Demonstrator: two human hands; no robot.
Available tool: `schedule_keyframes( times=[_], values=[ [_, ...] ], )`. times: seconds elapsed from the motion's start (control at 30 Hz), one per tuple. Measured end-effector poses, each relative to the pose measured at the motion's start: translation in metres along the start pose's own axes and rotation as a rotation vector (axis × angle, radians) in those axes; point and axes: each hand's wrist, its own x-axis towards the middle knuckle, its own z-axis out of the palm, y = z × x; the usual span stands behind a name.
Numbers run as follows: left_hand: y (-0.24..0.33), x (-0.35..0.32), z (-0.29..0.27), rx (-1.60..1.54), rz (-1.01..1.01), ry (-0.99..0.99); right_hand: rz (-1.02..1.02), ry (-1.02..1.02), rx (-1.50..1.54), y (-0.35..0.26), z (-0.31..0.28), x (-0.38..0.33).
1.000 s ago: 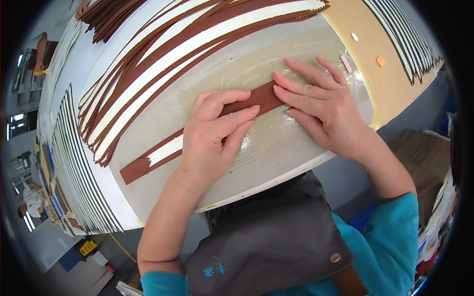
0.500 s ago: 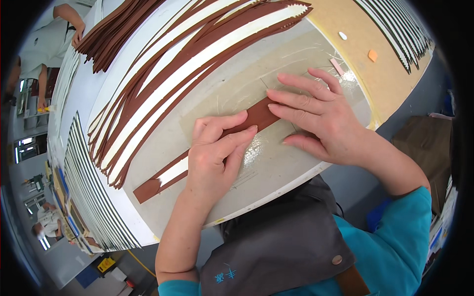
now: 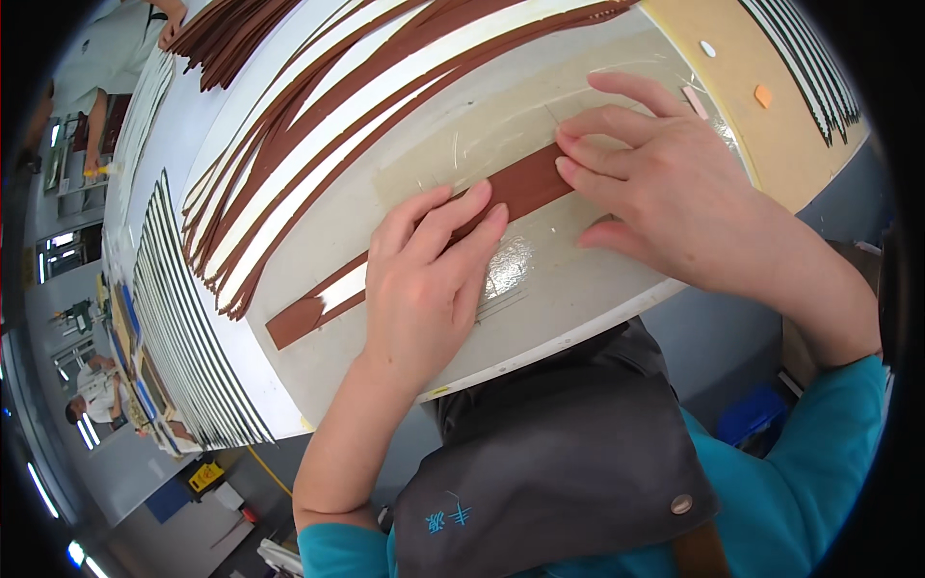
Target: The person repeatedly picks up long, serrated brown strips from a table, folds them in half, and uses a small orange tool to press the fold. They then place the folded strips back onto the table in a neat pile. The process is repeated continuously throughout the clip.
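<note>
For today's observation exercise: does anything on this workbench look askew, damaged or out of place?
Nothing stands out. Both hands, left and right, press flat on one brown strip on the bench. The other strips lie fanned in rows.

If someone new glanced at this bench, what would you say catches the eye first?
Probably the two bare hands, the left hand and right hand, pressing flat on one brown strip at the table's near edge. Behind them a fan of long brown and white strips spreads across the white table.

left hand [image 3: 424,289] flat, right hand [image 3: 665,193] fingers extended
</note>
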Motion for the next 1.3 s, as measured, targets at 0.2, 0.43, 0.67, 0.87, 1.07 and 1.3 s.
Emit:
schedule_keyframes(
  times=[0.2, 0.43, 0.67, 0.87, 1.07, 1.3],
  values=[
    [0.004, -0.017, 0.002, 0.025, -0.071, 0.023, -0.015, 0.093, 0.125, -0.022, 0.024, 0.0],
    [0.013, -0.026, -0.013, 0.175, -0.171, -0.157, 0.018, 0.065, 0.054, -0.014, 0.023, -0.002],
    [0.007, -0.034, -0.015, 0.145, -0.196, -0.121, 0.119, 0.05, 0.018, -0.009, 0.018, -0.014],
    [-0.012, -0.012, -0.011, 0.045, -0.044, 0.053, 0.129, 0.148, 0.015, -0.009, 0.019, -0.003],
    [-0.004, 0.007, -0.001, -0.064, -0.197, 0.24, 0.385, 0.123, 0.45, -0.009, 0.009, 0.027],
    [-0.001, 0.004, -0.002, 0.101, -0.078, 0.275, 0.224, 0.41, 0.231, -0.002, 0.02, 0.014]
  ],
)
